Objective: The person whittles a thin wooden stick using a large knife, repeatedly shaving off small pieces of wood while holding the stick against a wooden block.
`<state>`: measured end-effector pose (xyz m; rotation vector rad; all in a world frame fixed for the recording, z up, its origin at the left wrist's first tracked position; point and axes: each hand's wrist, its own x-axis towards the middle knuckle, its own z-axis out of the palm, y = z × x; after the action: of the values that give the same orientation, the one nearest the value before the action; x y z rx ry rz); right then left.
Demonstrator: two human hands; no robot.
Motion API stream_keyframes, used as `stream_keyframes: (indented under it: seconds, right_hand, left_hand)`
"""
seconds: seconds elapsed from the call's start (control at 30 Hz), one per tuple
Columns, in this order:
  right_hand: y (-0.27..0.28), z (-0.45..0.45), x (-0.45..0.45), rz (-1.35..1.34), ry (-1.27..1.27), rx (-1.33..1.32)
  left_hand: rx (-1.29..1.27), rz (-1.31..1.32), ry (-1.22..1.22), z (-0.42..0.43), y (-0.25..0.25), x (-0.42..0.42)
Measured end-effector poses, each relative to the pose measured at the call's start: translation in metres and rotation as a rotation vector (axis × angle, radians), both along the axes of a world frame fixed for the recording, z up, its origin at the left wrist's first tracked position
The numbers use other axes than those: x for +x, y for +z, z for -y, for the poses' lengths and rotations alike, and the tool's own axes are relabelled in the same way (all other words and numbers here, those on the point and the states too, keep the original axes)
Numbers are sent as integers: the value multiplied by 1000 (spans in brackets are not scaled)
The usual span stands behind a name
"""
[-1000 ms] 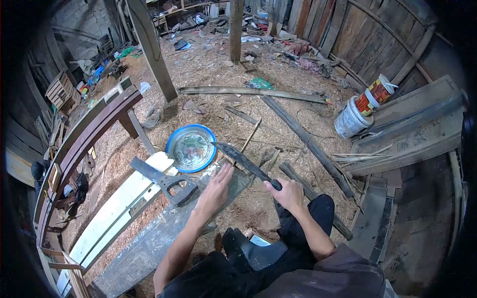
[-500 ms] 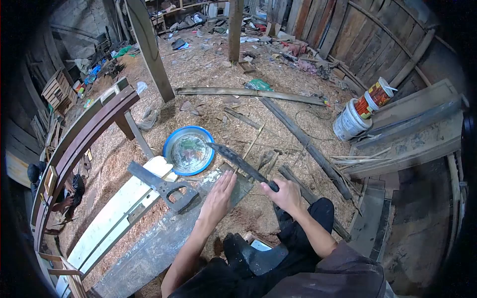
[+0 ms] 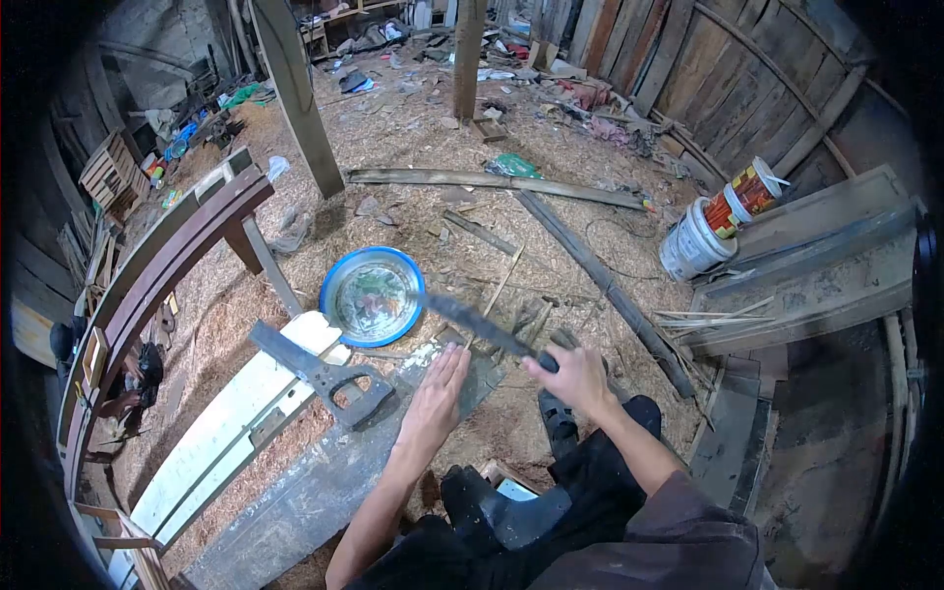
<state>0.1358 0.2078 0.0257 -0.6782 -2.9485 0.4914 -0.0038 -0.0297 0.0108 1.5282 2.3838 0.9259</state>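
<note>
My right hand (image 3: 573, 379) is wrapped round the black handle of a long dark blade (image 3: 472, 320), which points up and left and is slightly blurred. My left hand (image 3: 436, 398) lies over the far end of a grey board (image 3: 305, 492), its fingers straight and side by side; a small block (image 3: 450, 336) shows at its fingertips. From there a thin wooden strip (image 3: 503, 280) slants up and right, partly behind the blade. Beyond my left hand sits a blue-rimmed basin (image 3: 372, 342). A handsaw (image 3: 324, 374) rests across a white board (image 3: 226, 433) and the grey board.
Long beams (image 3: 610, 285) lie on the shavings-covered floor at the centre right. Stacked buckets (image 3: 696, 246) stand beside planks on the right. A curved brown wooden frame (image 3: 147, 280) runs along the left. Two posts (image 3: 467, 69) rise at the back.
The blade and my right hand have shifted slightly, and the blade is now blurred. A foot in a dark sandal has come into view beside the right knee. My left hand stays over the board.
</note>
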Motion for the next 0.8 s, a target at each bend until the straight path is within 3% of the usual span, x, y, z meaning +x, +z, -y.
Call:
stream_keyframes:
  seconds: [0.07,0.13,0.17,0.2,0.27,0.3,0.47,0.57,0.67,0.8]
  right_hand:
    - [0,-9,-1,-68,79,106]
    - [8,-27,-13,52,-39,-21]
    - [1,-38,-19,-129,-107,-81]
    - [4,-37,-20,-130,-106,-76]
    - [7,-33,-29,37,-238,-76]
    - [-5,-28,-23,-89,-206,-22]
    - [1,-14,0,-94,113,111]
    - [3,-42,-8,-86,-102,-43]
    - [-6,-54,-13,-93,-135,171]
    - [-3,-40,4,-92,-137,57]
  left_hand:
    - [12,18,7,-1,-1,-2]
    - [24,-8,3,0,-6,0]
    - [23,-5,3,1,-6,2]
    - [15,-1,6,0,-5,3]
    - [14,-3,12,-3,-1,0]
    - [16,-15,4,-2,2,0]
    - [-6,-23,-5,-3,2,-1]
    - [12,-47,-10,-3,-4,0]
    - [-7,-61,-21,-4,0,0]
    - [-46,-84,-27,-5,-2,0]
